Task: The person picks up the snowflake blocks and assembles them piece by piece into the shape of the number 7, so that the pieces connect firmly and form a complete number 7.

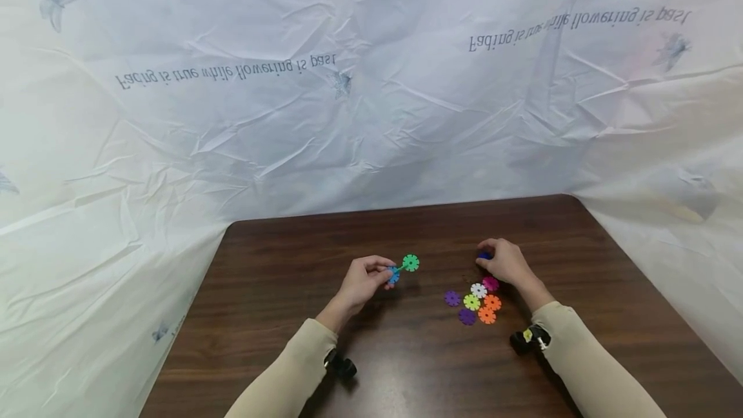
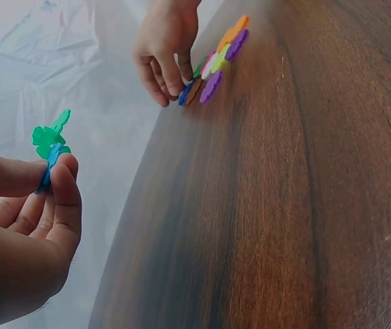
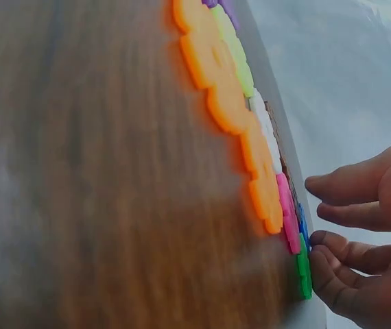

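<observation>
Light blue slotted disc point(image 1: 393, 274): raised off the table in the left hand point(image 1: 366, 281), pinched by its edge between thumb and fingers, with no gap at the grip. Joined to it, a narrow green disc point(image 1: 403, 268) seen nearly edge-on, which links to a second green disc point(image 1: 411, 263) facing the head camera.

Right hand point(image 1: 506, 261): over the far right of the loose group, fingers parted and slightly bent, tips around a dark blue disc point(image 1: 485, 255). Cannot tell whether it has any hold on that disc.

Loose group, nearer the person than the dark blue disc: magenta disc point(image 1: 490, 284), white disc point(image 1: 478, 290), yellow-green disc point(image 1: 472, 302), two orange discs point(image 1: 492, 302), two purple discs point(image 1: 452, 298). Wrist views add a brown disc point(image 2: 195, 90) just beside the dark blue one and a loose green disc point(image 3: 305, 267) by the right fingertips.

Surface: dark wood-grain table point(image 1: 290, 244). Behind: creased white sheet point(image 1: 348, 128) with inverted lettering. Black wrist camera point(image 1: 346, 368) on the left sleeve, another on the right.
</observation>
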Available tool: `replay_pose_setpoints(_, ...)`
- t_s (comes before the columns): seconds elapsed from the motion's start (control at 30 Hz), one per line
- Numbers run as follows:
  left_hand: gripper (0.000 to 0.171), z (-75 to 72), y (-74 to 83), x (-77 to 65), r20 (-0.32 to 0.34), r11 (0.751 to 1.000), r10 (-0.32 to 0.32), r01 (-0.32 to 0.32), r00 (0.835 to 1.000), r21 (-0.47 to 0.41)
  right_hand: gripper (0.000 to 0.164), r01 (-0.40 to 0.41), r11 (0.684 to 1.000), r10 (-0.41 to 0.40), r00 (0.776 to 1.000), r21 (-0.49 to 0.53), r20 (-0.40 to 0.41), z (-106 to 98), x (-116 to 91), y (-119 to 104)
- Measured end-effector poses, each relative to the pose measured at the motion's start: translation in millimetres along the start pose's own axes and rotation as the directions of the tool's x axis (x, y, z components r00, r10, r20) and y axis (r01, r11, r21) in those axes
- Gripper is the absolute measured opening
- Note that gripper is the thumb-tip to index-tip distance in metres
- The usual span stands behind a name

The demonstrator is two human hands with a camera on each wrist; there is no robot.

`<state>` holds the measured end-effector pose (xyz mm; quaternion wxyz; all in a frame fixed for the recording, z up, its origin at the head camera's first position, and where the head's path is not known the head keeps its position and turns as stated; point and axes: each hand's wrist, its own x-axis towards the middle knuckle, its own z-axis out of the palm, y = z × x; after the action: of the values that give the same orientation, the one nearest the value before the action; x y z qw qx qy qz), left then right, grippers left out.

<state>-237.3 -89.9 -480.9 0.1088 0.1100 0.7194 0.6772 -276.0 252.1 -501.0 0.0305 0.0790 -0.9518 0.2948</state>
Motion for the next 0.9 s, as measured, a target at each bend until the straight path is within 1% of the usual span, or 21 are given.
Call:
replay_pose_setpoints(0.13, 0.021, -0.4, -0.9, 0.1, 0.003, 1.0, -0.007, 0.007, 1.0, 0.005, 0.034, -0.01, 1.0, 0.01, 1.0, -0.023, 0.018, 2.3, 0.7, 2.1)
replay_pose_setpoints(0.4, 0.022, -0.7, -2.0, 1.2, 0.005, 1.0, -0.008, 0.008, 1.0, 0.005, 0.032, -0.003, 0.999, 0.005, 0.999, -0.052, 0.035, 4.4, 4.1, 4.8)
replay_pose_setpoints(0.77, 0.022, -0.5, -3.8, 3.0, 0.002, 1.0, -0.002, 0.002, 1.0, 0.009, 0.034, -0.03, 0.999, 0.032, 0.998, -0.032, 0.052, 4.1, 7.7, 3.7)
replay_pose_setpoints(0.9, 0.023, -0.7, -3.9, 3.6, 0.0, 1.0, -0.006, 0.006, 1.0, 0.007, 0.032, -0.05, 0.998, 0.051, 0.998, -0.029, 0.046, 4.7, 9.3, 4.2)
